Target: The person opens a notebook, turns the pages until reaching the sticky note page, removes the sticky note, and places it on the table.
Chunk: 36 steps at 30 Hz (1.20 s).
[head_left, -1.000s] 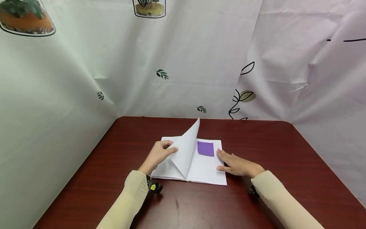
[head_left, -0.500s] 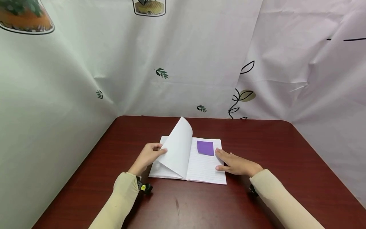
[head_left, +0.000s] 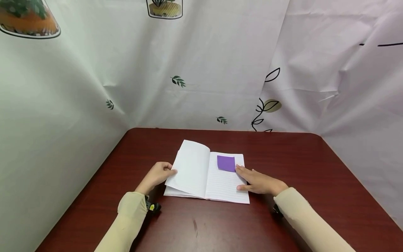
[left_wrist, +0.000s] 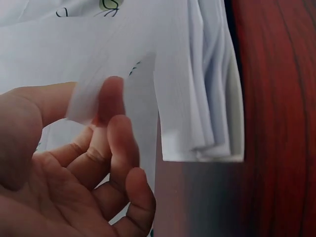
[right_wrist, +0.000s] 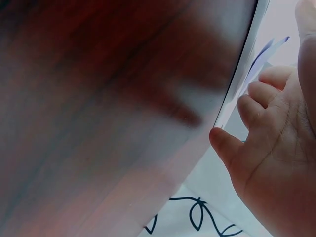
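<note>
An open notebook with lined pages lies in the middle of the table. My left hand pinches the outer edge of a lifted white page between thumb and fingers; the page slants over the left half of the notebook. In the left wrist view the page's corner sits between the thumb and a fingertip, beside the stack of page edges. A purple sticky note is on the upper part of the right page. My right hand rests with fingers spread at the right page's outer edge, fingertips beside the note.
The dark red wooden table extends all round the notebook. Behind and at the sides hangs a white cloth with plant prints. Cameras on straps, such as the left wrist camera, sit at the wrists.
My left hand has moved left and slightly toward me, bringing the pinched page from nearly upright down over the left half. The right hand has stayed almost in place.
</note>
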{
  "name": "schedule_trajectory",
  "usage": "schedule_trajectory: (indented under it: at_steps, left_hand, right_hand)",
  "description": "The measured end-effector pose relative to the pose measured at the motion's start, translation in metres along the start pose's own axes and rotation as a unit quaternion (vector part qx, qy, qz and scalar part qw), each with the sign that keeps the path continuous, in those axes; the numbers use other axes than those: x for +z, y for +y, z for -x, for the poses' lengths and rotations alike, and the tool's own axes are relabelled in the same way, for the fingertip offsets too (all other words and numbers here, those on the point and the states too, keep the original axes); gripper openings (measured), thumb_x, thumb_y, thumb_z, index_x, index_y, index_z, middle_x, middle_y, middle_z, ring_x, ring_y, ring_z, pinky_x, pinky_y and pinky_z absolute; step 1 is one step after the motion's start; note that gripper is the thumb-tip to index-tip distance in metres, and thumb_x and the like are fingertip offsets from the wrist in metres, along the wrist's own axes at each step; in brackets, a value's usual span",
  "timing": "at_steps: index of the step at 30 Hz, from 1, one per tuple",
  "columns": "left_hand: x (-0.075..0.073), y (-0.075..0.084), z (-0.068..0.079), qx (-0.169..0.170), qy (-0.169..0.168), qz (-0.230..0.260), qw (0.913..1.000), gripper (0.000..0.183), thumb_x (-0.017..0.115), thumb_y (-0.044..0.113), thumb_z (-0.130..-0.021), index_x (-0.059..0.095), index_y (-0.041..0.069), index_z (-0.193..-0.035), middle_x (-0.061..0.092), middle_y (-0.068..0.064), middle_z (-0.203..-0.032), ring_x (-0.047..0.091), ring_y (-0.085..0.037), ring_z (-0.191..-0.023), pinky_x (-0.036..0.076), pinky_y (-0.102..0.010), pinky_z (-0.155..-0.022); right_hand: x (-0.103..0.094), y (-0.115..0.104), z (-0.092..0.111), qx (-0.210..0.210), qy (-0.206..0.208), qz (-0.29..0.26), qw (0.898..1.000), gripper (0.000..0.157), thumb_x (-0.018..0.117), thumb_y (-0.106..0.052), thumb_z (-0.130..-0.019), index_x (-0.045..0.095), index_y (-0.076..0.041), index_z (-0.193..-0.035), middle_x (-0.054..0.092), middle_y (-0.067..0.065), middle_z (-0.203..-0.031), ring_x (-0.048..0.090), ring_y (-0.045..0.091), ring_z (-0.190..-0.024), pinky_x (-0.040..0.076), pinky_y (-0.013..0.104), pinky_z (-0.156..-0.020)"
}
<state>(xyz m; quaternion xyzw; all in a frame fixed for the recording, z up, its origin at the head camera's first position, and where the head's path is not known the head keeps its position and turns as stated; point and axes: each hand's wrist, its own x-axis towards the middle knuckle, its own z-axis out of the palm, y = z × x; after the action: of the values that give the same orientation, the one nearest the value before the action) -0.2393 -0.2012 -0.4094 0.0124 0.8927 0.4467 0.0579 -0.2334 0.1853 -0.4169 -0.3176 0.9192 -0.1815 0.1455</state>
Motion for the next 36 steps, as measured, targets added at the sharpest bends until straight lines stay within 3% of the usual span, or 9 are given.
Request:
schedule_trajectory:
  at_steps: [7, 13, 20, 27, 36]
  left_hand:
    - [-0.003, -0.007, 0.001, -0.015, -0.022, -0.04, 0.9988, 0.016, 0.067, 0.013, -0.084, 0.058, 0.003, -0.075, 0.041, 0.002, -0.058, 0.039, -0.012, -0.057, 0.035, -0.026, -0.055]
    - [-0.004, -0.011, 0.001, -0.021, -0.051, -0.055, 0.997, 0.019, 0.069, 0.012, -0.083, 0.058, 0.004, -0.07, 0.047, 0.0, -0.056, 0.042, -0.013, -0.054, 0.034, -0.026, -0.051]
    - [-0.002, -0.011, 0.001, -0.027, -0.062, -0.074, 0.995, 0.019, 0.07, 0.012, -0.083, 0.06, 0.004, -0.069, 0.048, -0.001, -0.054, 0.042, -0.013, -0.051, 0.033, -0.025, -0.051]
    - [-0.005, -0.006, 0.0, -0.016, -0.077, -0.098, 0.9921, 0.034, 0.069, 0.011, -0.083, 0.048, 0.01, -0.057, 0.042, 0.001, -0.05, 0.037, -0.012, -0.049, 0.031, -0.024, -0.049]
    - [-0.005, -0.009, -0.002, -0.016, -0.1, -0.092, 0.9906, 0.039, 0.068, 0.01, -0.083, 0.043, 0.013, -0.054, 0.038, 0.003, -0.048, 0.037, -0.011, -0.047, 0.031, -0.024, -0.048]
  right_hand:
    - [0.001, -0.001, 0.001, 0.023, -0.012, -0.001, 1.0, 0.089, 0.059, -0.05, -0.089, 0.019, -0.003, -0.152, 0.016, 0.015, -0.16, 0.015, 0.034, -0.147, 0.016, 0.059, -0.114]
    - [0.002, -0.002, 0.002, 0.031, -0.02, 0.012, 0.999, 0.086, 0.062, -0.048, -0.088, 0.023, -0.006, -0.152, 0.015, 0.013, -0.161, 0.016, 0.032, -0.148, 0.017, 0.057, -0.115]
    - [0.001, -0.003, 0.002, 0.019, -0.02, 0.014, 1.0, 0.086, 0.061, -0.048, -0.088, 0.024, -0.003, -0.151, 0.016, 0.017, -0.16, 0.017, 0.036, -0.147, 0.018, 0.059, -0.113]
    - [0.0, -0.003, 0.0, 0.034, -0.019, 0.015, 0.999, 0.086, 0.063, -0.047, -0.087, 0.024, -0.007, -0.152, 0.015, 0.012, -0.161, 0.017, 0.032, -0.147, 0.018, 0.056, -0.115]
    - [-0.003, -0.005, 0.001, 0.037, -0.025, 0.003, 0.999, 0.084, 0.062, -0.049, -0.087, 0.028, -0.005, -0.15, 0.018, 0.014, -0.16, 0.021, 0.035, -0.146, 0.018, 0.057, -0.114]
